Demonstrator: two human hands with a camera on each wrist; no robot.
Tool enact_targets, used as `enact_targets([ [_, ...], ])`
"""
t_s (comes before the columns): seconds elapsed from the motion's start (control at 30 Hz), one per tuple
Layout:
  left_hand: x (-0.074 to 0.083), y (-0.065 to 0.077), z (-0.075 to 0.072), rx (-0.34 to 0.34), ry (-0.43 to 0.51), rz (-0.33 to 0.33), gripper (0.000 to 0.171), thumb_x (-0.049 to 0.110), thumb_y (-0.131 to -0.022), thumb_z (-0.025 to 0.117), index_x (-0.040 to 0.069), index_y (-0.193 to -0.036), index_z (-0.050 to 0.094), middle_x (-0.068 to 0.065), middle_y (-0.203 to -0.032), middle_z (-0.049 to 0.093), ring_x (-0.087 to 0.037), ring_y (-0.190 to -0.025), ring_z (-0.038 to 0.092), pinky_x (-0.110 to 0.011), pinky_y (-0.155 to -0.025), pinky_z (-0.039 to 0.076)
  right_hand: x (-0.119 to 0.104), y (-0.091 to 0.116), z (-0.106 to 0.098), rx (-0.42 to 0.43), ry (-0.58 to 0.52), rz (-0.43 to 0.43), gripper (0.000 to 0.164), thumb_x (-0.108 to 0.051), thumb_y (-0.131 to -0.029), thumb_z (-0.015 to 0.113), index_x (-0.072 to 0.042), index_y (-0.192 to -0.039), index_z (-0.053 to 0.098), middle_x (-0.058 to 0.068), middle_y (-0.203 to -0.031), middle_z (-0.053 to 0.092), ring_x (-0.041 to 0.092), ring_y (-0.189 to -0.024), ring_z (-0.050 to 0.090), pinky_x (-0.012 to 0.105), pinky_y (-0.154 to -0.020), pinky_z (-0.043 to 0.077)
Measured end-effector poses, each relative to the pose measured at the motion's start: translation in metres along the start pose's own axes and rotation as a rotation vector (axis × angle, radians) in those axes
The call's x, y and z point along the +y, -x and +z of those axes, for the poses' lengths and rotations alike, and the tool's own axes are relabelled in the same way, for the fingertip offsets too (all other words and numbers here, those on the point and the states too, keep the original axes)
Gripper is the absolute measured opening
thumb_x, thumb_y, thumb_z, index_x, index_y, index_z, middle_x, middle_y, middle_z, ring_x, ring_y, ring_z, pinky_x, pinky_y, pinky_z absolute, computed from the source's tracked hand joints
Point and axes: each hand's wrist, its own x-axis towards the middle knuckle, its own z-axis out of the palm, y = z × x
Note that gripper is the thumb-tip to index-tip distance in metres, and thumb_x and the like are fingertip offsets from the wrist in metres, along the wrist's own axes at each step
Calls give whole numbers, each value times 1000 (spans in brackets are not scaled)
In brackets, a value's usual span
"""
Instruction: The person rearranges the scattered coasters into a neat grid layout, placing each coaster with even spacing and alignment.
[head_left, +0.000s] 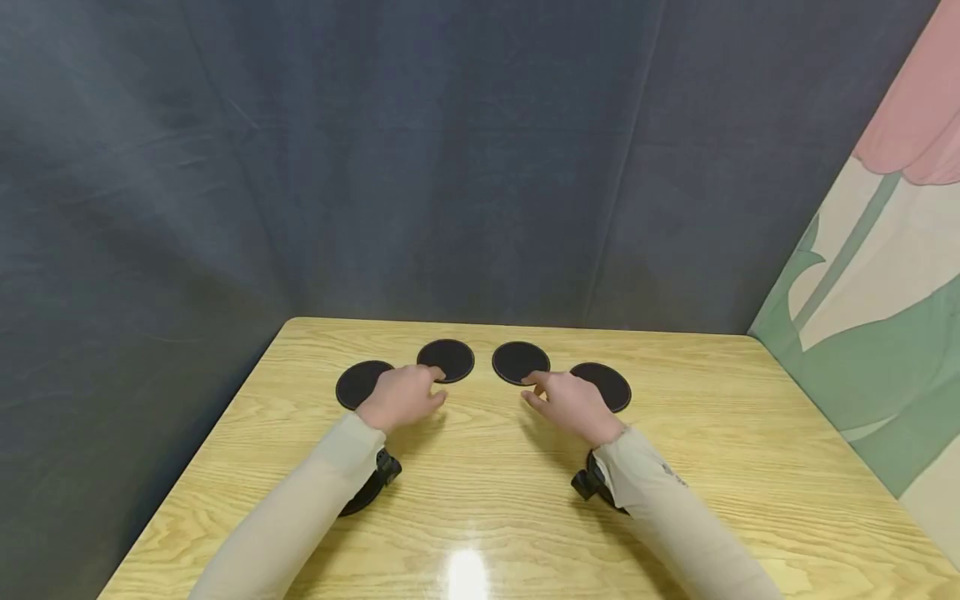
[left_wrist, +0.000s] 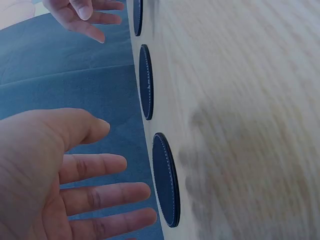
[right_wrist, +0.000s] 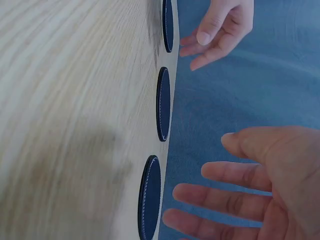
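Both hands hover over a wooden table with nothing in them. My left hand (head_left: 405, 395) is above the table near two round black coasters, the far-left coaster (head_left: 363, 383) and the back-left coaster (head_left: 446, 358). In the left wrist view its fingers (left_wrist: 107, 197) extend loosely, apart from the nearest coaster (left_wrist: 166, 180). My right hand (head_left: 573, 403) is held likewise, close to the back-right coaster (head_left: 520, 362) and partly in front of the far-right coaster (head_left: 606, 383). Its fingers (right_wrist: 225, 202) are relaxed in the right wrist view, clear of the stitched coaster (right_wrist: 150, 197).
The wooden table (head_left: 480, 467) ends at a dark blue cloth (head_left: 450, 167) behind and to the left. A flower-patterned curtain (head_left: 885, 333) hangs at the right. Further black discs, a left one (head_left: 363, 497) and a right one, are partly hidden under the forearms.
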Motion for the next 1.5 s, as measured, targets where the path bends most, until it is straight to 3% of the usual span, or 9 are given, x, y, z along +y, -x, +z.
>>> enact_targets([
  [0.13, -1, -3, -7, -8, 60, -13, 40, 36, -96, 57, 15, -130, 62, -6, -118, 69, -16, -83, 68, -31, -54, 50, -6, -6, -6, -29, -34, -10, 34, -36, -98, 55, -16, -124, 65, -1, -107, 72, 16, -91, 68, 37, -71, 57],
  [0.33, -6, -14, -21, -22, 174, -34, 38, 35, -98, 55, 15, -129, 63, -5, -121, 67, -20, -103, 66, -40, -82, 56, -15, -27, -13, -43, -136, -32, 33, -34, -98, 56, -14, -123, 66, 0, -106, 71, 15, -90, 68, 38, -78, 57],
  [0.53, -17, -32, -31, -3, 277, -65, 35, 32, -99, 54, 13, -127, 63, -8, -126, 64, -24, -108, 63, -42, -86, 54, -22, -57, -13, -60, -263, -4, 32, -29, -99, 55, -13, -125, 63, 3, -108, 70, 19, -95, 66, 40, -83, 56],
  [0.7, -32, -47, -26, 35, 396, -108, 33, 33, -100, 52, 13, -123, 65, -9, -126, 63, -27, -112, 61, -45, -92, 51, -28, -81, -7, -21, -444, 50, 33, -27, -99, 56, -14, -129, 61, 8, -116, 66, 24, -103, 63, 41, -89, 54],
  [0.93, -43, -56, -15, 87, 570, -169, 37, 31, -101, 50, 7, -126, 63, -12, -130, 61, -30, -119, 56, -47, -100, 47, -30, -106, 22, 34, -667, 118, 38, -24, -98, 59, -11, -133, 57, 11, -121, 63, 28, -106, 63, 34, -76, 57],
  [1.1, -47, -59, -6, 114, 651, -233, 38, 28, -101, 51, 4, -128, 60, -15, -131, 59, -33, -120, 56, -48, -100, 47, -34, -113, 40, 42, -696, 173, 45, -24, -95, 63, -5, -135, 55, 15, -128, 60, 29, -109, 62, 38, -84, 56],
  [1.2, -49, -61, 0, 114, 687, -270, 39, 26, -100, 53, 1, -130, 59, -17, -131, 59, -34, -119, 55, -48, -100, 47, -37, -113, 47, 28, -705, 214, 48, -24, -94, 65, -5, -136, 53, 18, -133, 56, 31, -102, 65, 40, -86, 56],
  [1.33, -51, -64, 8, 98, 699, -306, 38, 23, -98, 56, 1, -129, 59, -18, -129, 60, -34, -117, 57, -48, -97, 48, -39, -113, 53, 8, -703, 254, 49, -24, -94, 65, -4, -136, 53, 20, -134, 55, 30, -90, 68, 39, -83, 57],
  [1.5, -50, -67, 17, 77, 676, -334, 35, 22, -96, 58, 2, -125, 62, -17, -127, 62, -34, -114, 58, -48, -95, 50, -41, -112, 56, -17, -734, 314, 50, -23, -93, 66, -4, -137, 52, 20, -135, 53, 29, -95, 68, 39, -84, 57],
])
